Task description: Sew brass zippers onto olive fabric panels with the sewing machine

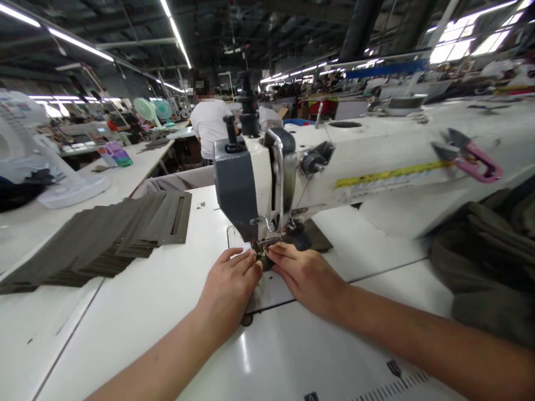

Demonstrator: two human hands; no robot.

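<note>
A white sewing machine (267, 178) stands in front of me, with both hands close together at its needle and presser foot. My left hand (232, 278) is just left of the foot, its fingers drawn together on the edge of a dark olive fabric piece (320, 238). My right hand (307, 273) sits right of the foot, fingertips pinched on the same fabric. Much of this piece is hidden by the fingers and the machine head; a flat part shows behind my right hand. A small white patch (240, 249) lies by my left fingertips, too small to name.
Left of the machine is a fanned stack of dark olive fabric panels (121, 236). Bunched dark cloth (489, 250) lies at the right. Pink-handled snips (472, 159) rest against the machine arm. Beyond are a white fan (67, 189) and a person in a white shirt (211, 125).
</note>
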